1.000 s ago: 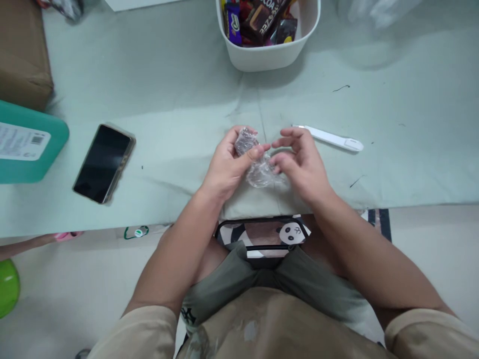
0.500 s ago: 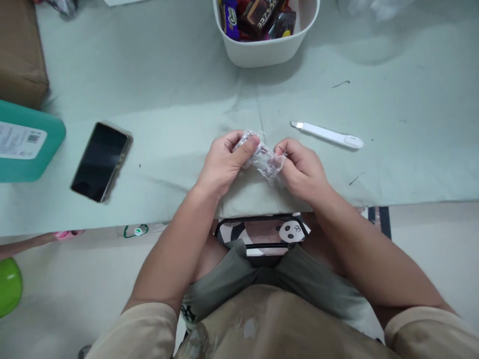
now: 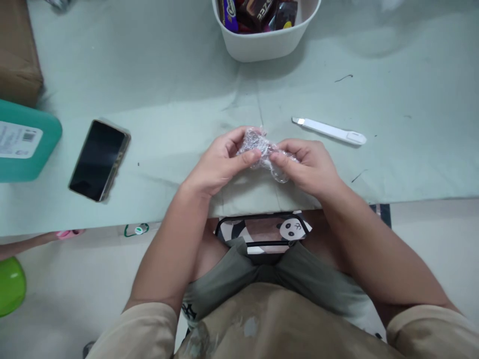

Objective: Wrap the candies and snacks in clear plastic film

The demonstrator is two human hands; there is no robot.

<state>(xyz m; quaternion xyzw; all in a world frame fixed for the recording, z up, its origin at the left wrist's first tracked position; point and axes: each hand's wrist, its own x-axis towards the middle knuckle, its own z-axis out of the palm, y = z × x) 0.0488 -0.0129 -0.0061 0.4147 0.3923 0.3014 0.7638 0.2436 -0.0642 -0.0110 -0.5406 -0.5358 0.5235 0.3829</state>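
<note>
Between my two hands is a crumpled bundle of clear bubble wrap (image 3: 255,141), held just above the near edge of the table. My left hand (image 3: 226,159) grips its left side, thumb on top and fingers behind. On the other side my right hand (image 3: 309,162) pinches the wrap between thumb and forefinger, and a loose flap hangs below the fingers. Whether something lies inside the wrap I cannot tell. A white utility knife (image 3: 329,130) with its blade tip out rests on the cloth beyond my right hand.
A white bin (image 3: 262,47) of wrapped snacks stands at the back. To the left lie a smartphone (image 3: 99,160), a teal container (image 3: 45,129) and a cardboard box (image 3: 18,55). A panda-print pouch (image 3: 262,232) is on my lap. Another person's arm (image 3: 30,244) shows at lower left.
My right hand has shifted its grip closer to my left hand, with its thumb now on the middle of the bubble wrap. The view has shifted slightly.
</note>
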